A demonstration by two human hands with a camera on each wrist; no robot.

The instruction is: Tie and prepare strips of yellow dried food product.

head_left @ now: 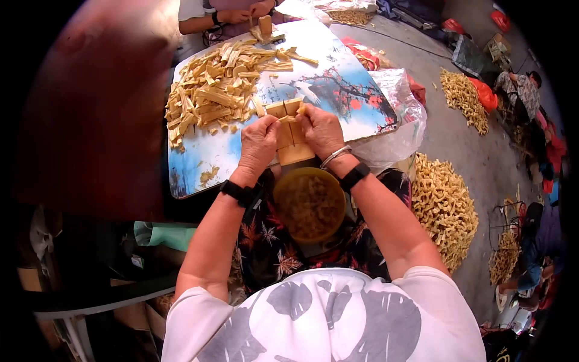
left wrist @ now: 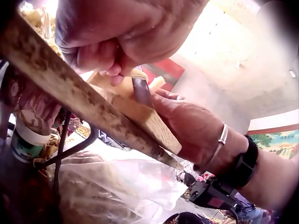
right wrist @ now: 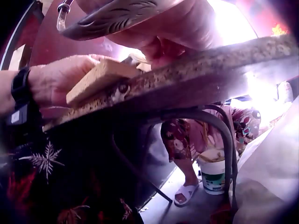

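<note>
At the near edge of the table (head_left: 232, 151), a wooden block (head_left: 295, 154) carries a thin dark metal blade (left wrist: 142, 92) standing up from it. My left hand (head_left: 259, 142), fingers curled, pinches one end of a pale yellow dried strip (head_left: 287, 119) over the block. From the other side, my right hand (head_left: 322, 130) pinches the strip's far end, which pokes out past the fingers in the left wrist view. The strip's middle lies across the blade. Below the block, a yellow-rimmed bowl (head_left: 341, 220) with cut pieces sits between the knees.
A heap of yellow dried strips (head_left: 211, 99) covers the table's left side. Piles of small pieces (head_left: 443, 208) lie on the floor to the right, beside a clear plastic bag (head_left: 395, 136). Another person's hands (head_left: 235, 15) work across the table. A white bucket (right wrist: 213, 172) stands under it.
</note>
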